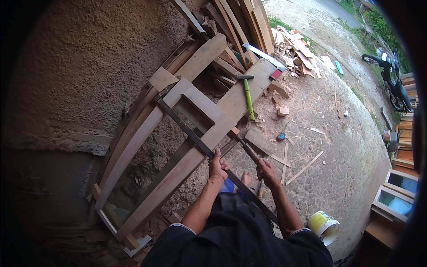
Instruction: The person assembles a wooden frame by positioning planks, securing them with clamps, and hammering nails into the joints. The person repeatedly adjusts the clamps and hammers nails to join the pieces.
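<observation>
A long dark bar clamp (189, 131) lies across a pale wooden frame (153, 191), which has a small opening at its far end. My left hand (218, 167) is closed around the clamp's bar, close to the frame's near edge. My right hand (267, 172) grips the clamp's screw handle (249, 151). A small wood block (233, 132) sits between the screw end and the frame's side. At the far side, the clamp's other end reaches a wood piece (163, 79) by the frame's corner.
A green-handled hammer (248, 99) and a try square (265, 57) rest on the supporting plank (247, 86). Wood scraps (300, 51), a blue tape measure (281, 136) and offcuts lie on the ground. A bucket (324, 227) stands at right, a motorcycle (393, 82) farther off. A rough wall (106, 58) borders the left.
</observation>
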The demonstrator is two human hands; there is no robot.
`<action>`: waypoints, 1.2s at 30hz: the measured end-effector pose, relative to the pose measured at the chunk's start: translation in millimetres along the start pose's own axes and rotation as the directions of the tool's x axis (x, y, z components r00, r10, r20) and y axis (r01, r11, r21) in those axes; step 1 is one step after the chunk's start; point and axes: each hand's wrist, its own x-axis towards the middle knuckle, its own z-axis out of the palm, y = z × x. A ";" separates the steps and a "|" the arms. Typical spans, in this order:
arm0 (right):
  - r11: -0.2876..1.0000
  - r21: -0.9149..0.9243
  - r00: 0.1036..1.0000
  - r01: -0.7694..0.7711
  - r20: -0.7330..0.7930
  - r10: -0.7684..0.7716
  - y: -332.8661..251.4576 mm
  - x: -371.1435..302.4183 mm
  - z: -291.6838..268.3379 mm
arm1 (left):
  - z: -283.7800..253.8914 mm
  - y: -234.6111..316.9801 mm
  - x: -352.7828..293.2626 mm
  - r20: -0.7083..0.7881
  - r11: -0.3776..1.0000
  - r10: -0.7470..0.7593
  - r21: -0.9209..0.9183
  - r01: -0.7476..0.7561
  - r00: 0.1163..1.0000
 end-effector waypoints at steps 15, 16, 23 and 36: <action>0.486 -0.820 0.892 0.301 0.063 -0.447 -31.8 23.9 23.6 | 68.5 79.8 -31.5 0.688 -0.589 0.183 0.649 -0.482 0.702; 0.483 -0.799 0.866 0.359 0.092 -0.492 -31.3 24.0 24.0 | 83.8 78.3 -13.5 0.870 -0.634 0.189 0.462 -0.620 0.456; 0.368 -0.868 0.873 0.332 0.136 -0.468 -32.8 27.5 23.5 | 132.5 73.9 88.7 0.845 -0.704 -0.458 -0.157 -0.693 0.275; 0.948 -0.245 0.943 -0.204 0.209 0.258 -60.5 54.4 16.1 | 130.1 69.4 105.0 0.833 -0.622 -0.469 -0.074 -0.779 0.295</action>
